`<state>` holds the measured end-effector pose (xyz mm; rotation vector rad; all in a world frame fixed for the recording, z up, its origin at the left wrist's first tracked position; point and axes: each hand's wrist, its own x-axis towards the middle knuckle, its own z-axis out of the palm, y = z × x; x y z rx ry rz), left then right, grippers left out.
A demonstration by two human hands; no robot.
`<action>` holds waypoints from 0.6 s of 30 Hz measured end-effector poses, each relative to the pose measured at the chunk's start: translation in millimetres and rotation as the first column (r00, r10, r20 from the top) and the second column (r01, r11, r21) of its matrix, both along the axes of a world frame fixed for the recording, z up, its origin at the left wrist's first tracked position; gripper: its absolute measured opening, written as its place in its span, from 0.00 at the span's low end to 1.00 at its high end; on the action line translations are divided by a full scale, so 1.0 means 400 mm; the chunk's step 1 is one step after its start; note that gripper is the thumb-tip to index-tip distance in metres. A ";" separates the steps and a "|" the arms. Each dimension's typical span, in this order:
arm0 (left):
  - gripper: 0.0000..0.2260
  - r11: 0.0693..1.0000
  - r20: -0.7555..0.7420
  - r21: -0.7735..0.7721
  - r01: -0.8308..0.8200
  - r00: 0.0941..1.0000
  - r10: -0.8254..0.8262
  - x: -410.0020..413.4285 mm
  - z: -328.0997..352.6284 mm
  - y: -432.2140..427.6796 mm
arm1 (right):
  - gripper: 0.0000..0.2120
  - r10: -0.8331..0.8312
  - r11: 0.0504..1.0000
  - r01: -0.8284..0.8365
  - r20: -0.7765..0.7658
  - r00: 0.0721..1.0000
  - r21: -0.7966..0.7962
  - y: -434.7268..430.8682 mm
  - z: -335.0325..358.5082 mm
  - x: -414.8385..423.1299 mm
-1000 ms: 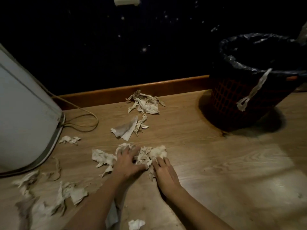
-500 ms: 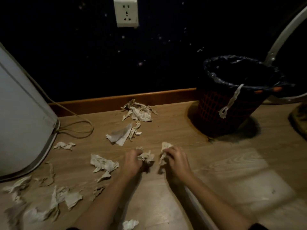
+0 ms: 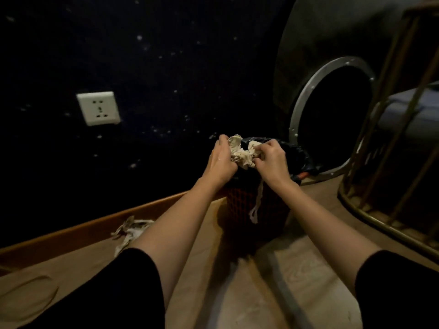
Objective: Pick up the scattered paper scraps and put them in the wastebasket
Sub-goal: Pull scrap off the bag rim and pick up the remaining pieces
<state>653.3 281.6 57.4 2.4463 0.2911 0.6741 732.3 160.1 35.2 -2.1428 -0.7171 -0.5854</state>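
Head view: left hand (image 3: 222, 160) and right hand (image 3: 270, 160) together gripped a crumpled paper wad (image 3: 242, 153) directly above the black-lined wastebasket (image 3: 273, 205); further scraps (image 3: 129, 230) lay beside the baseboard.

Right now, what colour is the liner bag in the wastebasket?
Black, a glossy liner bag folded over the wastebasket rim; the head view, the only one, shows it.

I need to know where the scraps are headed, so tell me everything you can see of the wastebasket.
The wastebasket stands upright on the wooden floor near the dark wall. Its side is an orange-red lattice, seemingly plastic, lined with a black bag folded over the rim. A pale strip hangs down its front. The left hand and right hand hold a paper wad above its opening, hiding most of it.
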 end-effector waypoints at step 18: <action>0.20 0.964 -0.014 0.143 -0.223 0.974 0.227 -0.111 -0.283 0.076 | 0.09 0.267 0.914 -0.271 -0.055 0.962 -0.303 -0.079 -0.091 0.027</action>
